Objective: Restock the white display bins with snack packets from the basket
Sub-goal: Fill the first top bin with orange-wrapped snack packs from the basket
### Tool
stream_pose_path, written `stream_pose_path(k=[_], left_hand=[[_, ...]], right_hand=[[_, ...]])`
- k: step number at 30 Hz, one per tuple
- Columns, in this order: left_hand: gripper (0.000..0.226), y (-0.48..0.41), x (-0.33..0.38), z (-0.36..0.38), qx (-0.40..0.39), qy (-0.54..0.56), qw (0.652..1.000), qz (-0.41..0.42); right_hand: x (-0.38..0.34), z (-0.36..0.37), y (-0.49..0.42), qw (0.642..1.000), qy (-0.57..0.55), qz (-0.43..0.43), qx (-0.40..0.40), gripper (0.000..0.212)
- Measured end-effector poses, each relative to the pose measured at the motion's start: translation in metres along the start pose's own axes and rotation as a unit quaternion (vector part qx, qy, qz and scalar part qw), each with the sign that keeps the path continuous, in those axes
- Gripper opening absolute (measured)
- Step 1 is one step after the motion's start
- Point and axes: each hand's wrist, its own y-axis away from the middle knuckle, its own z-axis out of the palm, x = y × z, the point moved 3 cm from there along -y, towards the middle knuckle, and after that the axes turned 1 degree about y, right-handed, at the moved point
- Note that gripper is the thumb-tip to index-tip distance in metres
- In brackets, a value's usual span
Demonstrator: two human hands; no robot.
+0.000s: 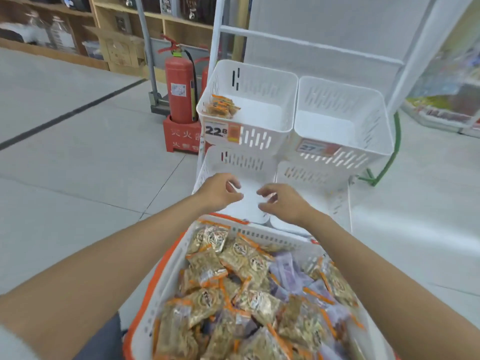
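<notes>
The snack packets (241,281) heaped in the basket (270,236) at the bottom centre of the frame look light, crinkly and slippery in their film wrappers. They are probably best pinched by a sealed orange edge or scooped up several at once. Both forearms reach forward over the basket, and the left hand (219,192) and right hand (283,203) hover close together above the lower-left white bin (233,162) at mid-frame, fingers loosely curled with nothing visibly held.

I see bright, even light | soft shadows | wide-angle bending at edges | far shelves (161,19) blurred
</notes>
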Motion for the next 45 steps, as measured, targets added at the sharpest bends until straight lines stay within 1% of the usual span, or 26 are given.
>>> stream_pose_path(k=[4, 6, 8, 10, 11, 13, 15, 16, 18, 19, 20, 22, 23, 24, 25, 26, 28, 30, 33, 35, 37, 39, 40, 41, 43, 45], left_hand=[[0.024, 0.052, -0.04, 0.042, -0.031, 0.013, 0.998, -0.053], [0.021, 0.072, -0.054, 0.052, -0.049, 0.0, 0.996, -0.073], [0.019, 0.085, -0.062, 0.057, -0.079, -0.014, 0.993, -0.088], [0.019, 0.09, -0.062, 0.056, -0.08, -0.012, 0.992, -0.093], [0.02, 0.089, -0.061, 0.056, -0.07, 0.002, 0.993, -0.093], [0.035, 0.09, -0.052, 0.059, -0.062, 0.054, 0.992, -0.094], [0.059, 0.092, -0.042, 0.075, -0.105, 0.135, 0.978, -0.118], [0.06, 0.094, -0.038, 0.087, -0.129, 0.176, 0.967, -0.131], [0.034, 0.095, -0.032, 0.107, -0.151, 0.225, 0.951, -0.152], [0.022, 0.093, -0.032, 0.113, -0.144, 0.226, 0.951, -0.154], [0.017, 0.091, -0.032, 0.117, -0.134, 0.218, 0.954, -0.157], [0.017, 0.087, -0.036, 0.122, -0.121, 0.203, 0.958, -0.164], [0.021, 0.087, -0.035, 0.124, -0.121, 0.198, 0.958, -0.167], [0.031, 0.087, -0.034, 0.125, -0.119, 0.192, 0.959, -0.17], [0.045, 0.086, -0.034, 0.127, -0.114, 0.183, 0.961, -0.172], [0.055, 0.087, -0.032, 0.129, -0.11, 0.175, 0.963, -0.172], [0.065, 0.09, -0.024, 0.133, -0.112, 0.162, 0.967, -0.161], [0.063, 0.095, -0.015, 0.136, -0.122, 0.149, 0.97, -0.147], [0.063, 0.103, 0.002, 0.144, -0.168, 0.182, 0.96, -0.133], [0.085, 0.106, 0.006, 0.15, -0.201, 0.19, 0.953, -0.121], [0.112, 0.106, 0.005, 0.154, -0.204, 0.146, 0.964, -0.081], [0.112, 0.106, 0.004, 0.153, -0.167, 0.136, 0.975, -0.061], [0.107, 0.105, 0.001, 0.152, -0.15, 0.147, 0.975, -0.069], [0.104, 0.103, -0.003, 0.151, -0.141, 0.166, 0.972, -0.089], [0.098, 0.098, -0.013, 0.144, -0.152, 0.24, 0.945, -0.163], [0.091, 0.093, -0.019, 0.134, -0.161, 0.329, 0.904, -0.221]], right_hand=[[0.057, 0.064, 0.065, 0.991, -0.014, 0.072, -0.111, 0.026], [0.065, 0.097, 0.086, 0.973, 0.024, 0.093, -0.208, 0.024], [0.068, 0.125, 0.103, 0.958, 0.096, 0.086, -0.257, 0.019], [0.07, 0.135, 0.108, 0.961, 0.117, 0.071, -0.241, 0.028], [0.068, 0.13, 0.107, 0.971, 0.078, 0.07, -0.217, 0.035], [0.059, 0.107, 0.104, 0.983, -0.096, 0.075, -0.137, 0.041], [0.049, 0.08, 0.104, 0.955, -0.276, 0.082, -0.073, 0.042], [0.045, 0.07, 0.103, 0.943, -0.318, 0.078, -0.067, 0.039], [0.046, 0.054, 0.107, 0.945, -0.296, 0.081, -0.11, 0.014], [0.054, 0.048, 0.111, 0.955, -0.243, 0.094, -0.142, 0.021], [0.066, 0.043, 0.117, 0.965, -0.161, 0.114, -0.173, 0.043], [0.095, 0.044, 0.134, 0.958, 0.053, 0.155, -0.237, 0.07], [0.108, 0.051, 0.142, 0.944, 0.127, 0.158, -0.259, 0.069], [0.116, 0.059, 0.148, 0.944, 0.143, 0.153, -0.253, 0.056], [0.122, 0.066, 0.151, 0.958, 0.112, 0.15, -0.218, 0.037], [0.122, 0.068, 0.153, 0.973, 0.06, 0.138, -0.172, 0.031], [0.118, 0.059, 0.15, 0.988, -0.034, 0.131, -0.077, 0.04], [0.107, 0.043, 0.145, 0.991, -0.064, 0.117, -0.012, 0.036], [0.093, 0.039, 0.136, 0.994, -0.052, 0.088, 0.029, 0.032], [0.081, 0.041, 0.133, 0.992, -0.066, 0.091, 0.05, 0.034], [0.07, 0.043, 0.132, 0.981, -0.159, 0.104, 0.033, 0.041], [0.065, 0.047, 0.131, 0.946, -0.3, 0.121, -0.035, 0.044], [0.064, 0.048, 0.131, 0.933, -0.334, 0.119, -0.069, 0.04], [0.067, 0.049, 0.13, 0.93, -0.337, 0.114, -0.092, 0.042], [0.069, 0.054, 0.129, 0.94, -0.306, 0.107, -0.105, 0.059], [0.075, 0.057, 0.128, 0.957, -0.259, 0.118, -0.056, 0.06]])
